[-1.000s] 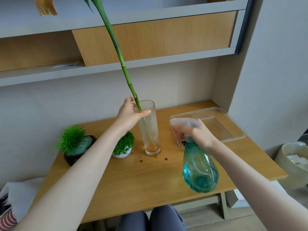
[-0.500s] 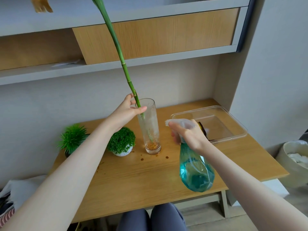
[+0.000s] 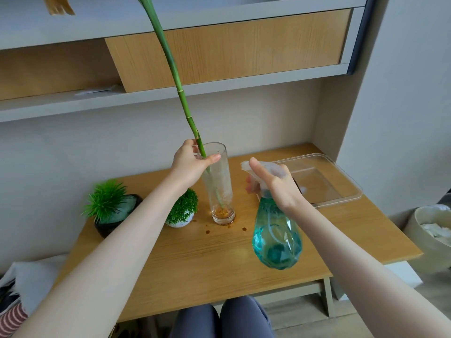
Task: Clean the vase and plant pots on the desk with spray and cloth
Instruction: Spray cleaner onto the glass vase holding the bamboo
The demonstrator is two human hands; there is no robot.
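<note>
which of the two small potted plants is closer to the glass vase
The round-leafed plant in the white pot, just left of the vase; the spiky plant in the dark pot sits farther left.

Bright, even daylight, soft and diffuse, seemingly from the right; shadows on the desk are faint. Wide-angle bend curves the shelf lines and stretches both forearms at the bottom corners. Slightly soft overall, mild glare on the vase.
</note>
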